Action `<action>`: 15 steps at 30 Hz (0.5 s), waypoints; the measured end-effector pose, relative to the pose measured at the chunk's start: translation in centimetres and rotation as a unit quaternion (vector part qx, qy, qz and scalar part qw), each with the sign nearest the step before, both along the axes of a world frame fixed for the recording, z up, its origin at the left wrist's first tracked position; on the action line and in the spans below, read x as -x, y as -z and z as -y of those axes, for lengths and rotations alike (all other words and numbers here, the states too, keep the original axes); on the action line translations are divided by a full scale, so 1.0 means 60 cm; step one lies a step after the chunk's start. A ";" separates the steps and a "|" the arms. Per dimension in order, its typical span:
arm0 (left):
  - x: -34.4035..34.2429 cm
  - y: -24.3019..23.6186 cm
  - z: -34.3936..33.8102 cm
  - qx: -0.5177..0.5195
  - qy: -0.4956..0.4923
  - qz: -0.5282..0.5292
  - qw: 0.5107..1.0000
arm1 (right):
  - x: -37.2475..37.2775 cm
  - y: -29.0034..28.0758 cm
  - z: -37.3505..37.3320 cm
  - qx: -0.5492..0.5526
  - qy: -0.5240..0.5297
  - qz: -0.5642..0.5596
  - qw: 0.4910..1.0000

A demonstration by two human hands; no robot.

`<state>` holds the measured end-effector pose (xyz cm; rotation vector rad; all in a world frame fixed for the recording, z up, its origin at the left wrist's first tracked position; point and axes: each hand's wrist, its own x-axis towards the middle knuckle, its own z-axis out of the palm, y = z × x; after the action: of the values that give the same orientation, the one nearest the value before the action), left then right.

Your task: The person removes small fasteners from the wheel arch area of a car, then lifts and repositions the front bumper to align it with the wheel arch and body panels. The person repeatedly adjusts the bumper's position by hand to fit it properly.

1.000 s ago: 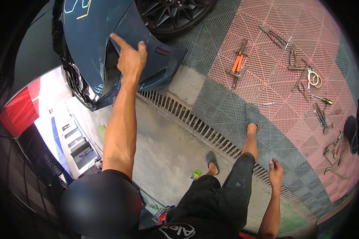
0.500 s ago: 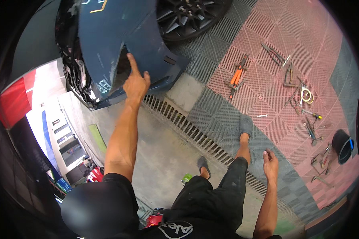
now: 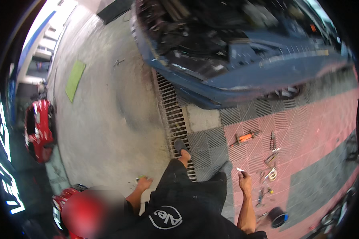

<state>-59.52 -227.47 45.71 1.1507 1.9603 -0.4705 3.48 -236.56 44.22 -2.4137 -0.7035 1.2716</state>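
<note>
My left hand (image 3: 144, 182) hangs low over the concrete floor, away from the car; its fingers are smeared by motion. My right hand (image 3: 245, 180) is low over the mats, its fingers curled; whether they hold the small pale item (image 3: 240, 169) at their tips or it lies behind them is unclear. Near that hand are an orange-handled tool (image 3: 246, 137), pliers (image 3: 273, 139) and a cream ring-shaped item (image 3: 272, 175). The blue-grey car (image 3: 211, 91) fills the upper right, its dark front inner parts exposed.
A slotted drain (image 3: 171, 115) runs between concrete and red-and-grey mats (image 3: 323, 131). A green board (image 3: 75, 79) lies at left, beyond it a red vehicle (image 3: 38, 127) and a lit sign. A dark bucket (image 3: 278, 217) stands at lower right among tools.
My view has swung round, so the car now sits upper right. My left hand has left the car's bumper, where it was pointing, and dropped low.
</note>
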 end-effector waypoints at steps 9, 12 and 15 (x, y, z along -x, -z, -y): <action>0.268 0.058 -0.012 -0.097 -0.426 0.093 0.894 | 0.226 -0.095 -0.489 -0.074 -0.231 0.037 0.969; 0.239 0.034 -0.162 -0.150 -0.474 0.165 0.852 | 0.350 -0.131 -0.639 -0.095 -0.298 0.009 0.950; 0.239 0.022 -0.317 -0.166 -0.448 0.198 0.856 | 0.456 -0.135 -0.780 -0.071 -0.360 -0.014 0.930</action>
<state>-73.86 -208.45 44.37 0.3518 1.9771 0.5751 -23.90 -189.75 52.32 -2.0666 -1.7110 1.4185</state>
